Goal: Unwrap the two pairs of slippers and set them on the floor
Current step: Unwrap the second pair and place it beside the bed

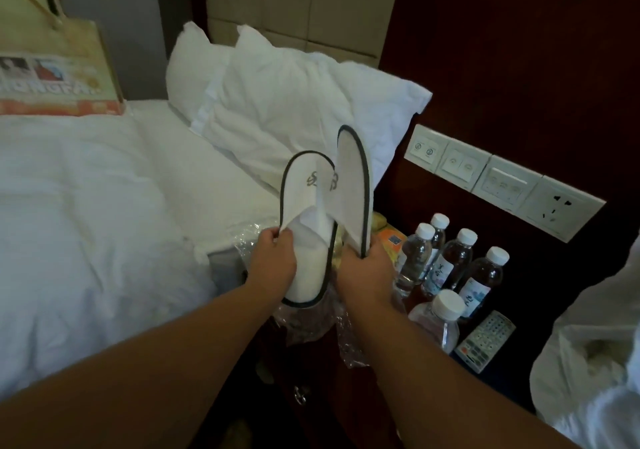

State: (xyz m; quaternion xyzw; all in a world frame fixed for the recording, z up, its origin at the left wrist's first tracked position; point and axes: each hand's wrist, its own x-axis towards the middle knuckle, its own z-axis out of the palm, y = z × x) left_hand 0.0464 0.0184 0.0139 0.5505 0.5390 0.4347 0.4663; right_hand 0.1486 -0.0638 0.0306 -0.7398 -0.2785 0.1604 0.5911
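Holding one white slipper each, both hands are raised just beside the bed [86, 189]. In the head view, the left hand [273, 261] curls its fingers round the side of the first slipper [304, 196] and pinches the edge of its upper. The right hand [363, 270] grips the heel end of the second slipper [353, 171], which stands upright and touches the first one. Both have dark piping and a grey embroidered monogram that I cannot read. Clear plastic wrap [311, 324] lies under them. A paper bag [59, 78] on the bed shows the letters "ONGFA". The water bottles [450, 261] carry labels with characters too small to read.
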